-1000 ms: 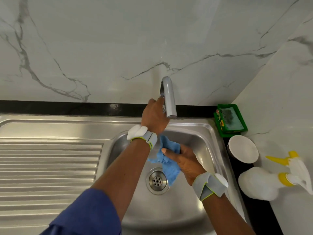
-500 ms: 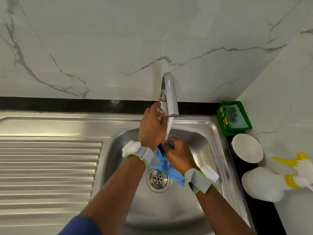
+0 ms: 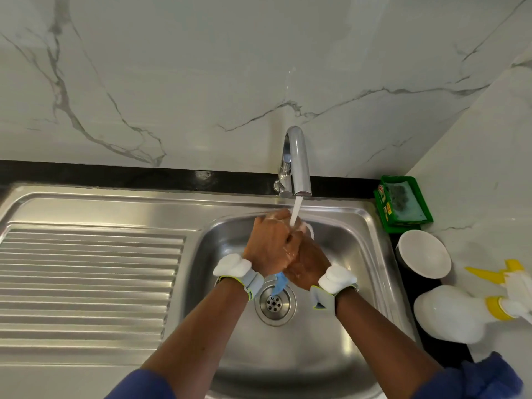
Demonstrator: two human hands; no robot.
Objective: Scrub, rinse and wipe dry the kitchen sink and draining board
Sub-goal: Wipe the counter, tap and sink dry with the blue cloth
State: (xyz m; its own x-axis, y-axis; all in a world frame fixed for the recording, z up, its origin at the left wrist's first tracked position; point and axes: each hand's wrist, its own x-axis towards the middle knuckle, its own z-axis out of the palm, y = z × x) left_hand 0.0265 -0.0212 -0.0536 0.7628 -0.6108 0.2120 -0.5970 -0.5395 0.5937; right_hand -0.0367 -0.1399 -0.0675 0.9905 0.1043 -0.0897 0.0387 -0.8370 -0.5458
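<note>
Water runs from the chrome tap [image 3: 299, 165] onto both hands, which are pressed together over the steel sink [image 3: 357, 254]. My left hand [image 3: 270, 243] and my right hand [image 3: 308, 262] are both closed around a blue cloth [image 3: 278, 285]. Only a wet tail of the cloth shows, hanging just above the drain [image 3: 273, 303]. The ribbed draining board [image 3: 86, 283] lies to the left of the basin.
At the right of the sink stand a green soap tray [image 3: 403, 203], a white bowl [image 3: 423, 253] and a white spray bottle [image 3: 452, 313] with a yellow trigger lying on its side. A marble wall rises behind and to the right.
My left hand left the tap handle and came down onto the cloth. Water started flowing. Both hands bunched the cloth under the stream.
</note>
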